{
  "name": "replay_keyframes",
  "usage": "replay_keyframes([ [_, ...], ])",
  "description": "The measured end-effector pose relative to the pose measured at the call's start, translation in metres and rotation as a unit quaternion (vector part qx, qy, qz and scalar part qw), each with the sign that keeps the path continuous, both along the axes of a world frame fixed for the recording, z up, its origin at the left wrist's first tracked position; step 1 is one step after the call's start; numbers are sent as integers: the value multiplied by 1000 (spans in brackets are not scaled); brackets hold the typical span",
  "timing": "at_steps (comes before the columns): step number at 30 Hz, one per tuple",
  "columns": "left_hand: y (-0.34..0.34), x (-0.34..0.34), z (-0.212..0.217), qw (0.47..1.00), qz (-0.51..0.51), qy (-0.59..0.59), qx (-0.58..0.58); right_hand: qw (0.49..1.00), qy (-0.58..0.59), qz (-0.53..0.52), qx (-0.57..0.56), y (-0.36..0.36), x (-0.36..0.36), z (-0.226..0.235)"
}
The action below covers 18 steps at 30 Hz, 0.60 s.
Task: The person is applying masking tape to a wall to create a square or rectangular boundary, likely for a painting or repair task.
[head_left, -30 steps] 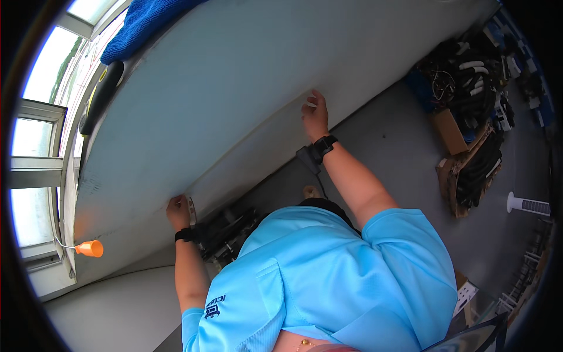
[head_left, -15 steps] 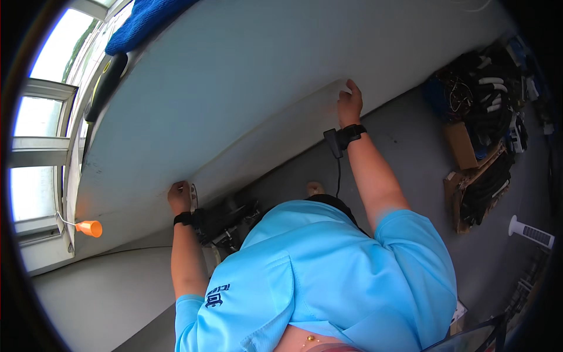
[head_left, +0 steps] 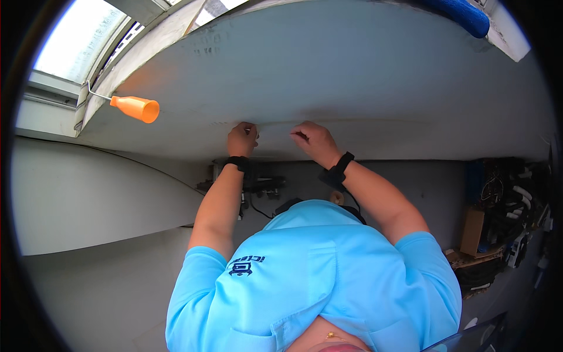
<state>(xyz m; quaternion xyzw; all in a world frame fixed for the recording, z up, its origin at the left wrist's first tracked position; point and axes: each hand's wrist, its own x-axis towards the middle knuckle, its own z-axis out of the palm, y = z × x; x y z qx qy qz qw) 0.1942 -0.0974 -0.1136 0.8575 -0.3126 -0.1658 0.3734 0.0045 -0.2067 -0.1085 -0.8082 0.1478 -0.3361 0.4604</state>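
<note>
A broad grey-white wall panel [head_left: 352, 64] fills the space in front of me. A faint narrow band [head_left: 375, 121] runs sideways along its lower part. My left hand [head_left: 239, 141] is at the panel with fingers curled closed; a small pale bit shows at its fingertips, too small to name. To its right, my right hand [head_left: 319, 142] is also closed, thumb and fingers pinched together near the band's line. Whether anything thin is between those fingers is hidden. Both wrists wear black straps, and the right one carries a dark module with a cable.
An orange tapered handle [head_left: 136, 109] hangs on a bent metal rod by the window at left. Blue cloth [head_left: 460, 14] lies on the panel's top edge. Dark equipment [head_left: 264, 185] stands below my left hand. A cardboard box [head_left: 472, 232] and piled black gear are at right.
My right hand has come left and down, much closer to my left hand. My left hand has moved right and up in view. The whole view has turned, so the panel now lies more level.
</note>
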Motion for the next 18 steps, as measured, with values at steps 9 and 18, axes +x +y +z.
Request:
replay_keyframes([
  [9, 9, 10, -15, 998, -26, -57, 32, 976, 173, -29, -129, 31, 89, -23],
  [18, 4, 13, -15, 987, -103, -124, 5, 978, 96, -71, -172, 16, 98, -41],
])
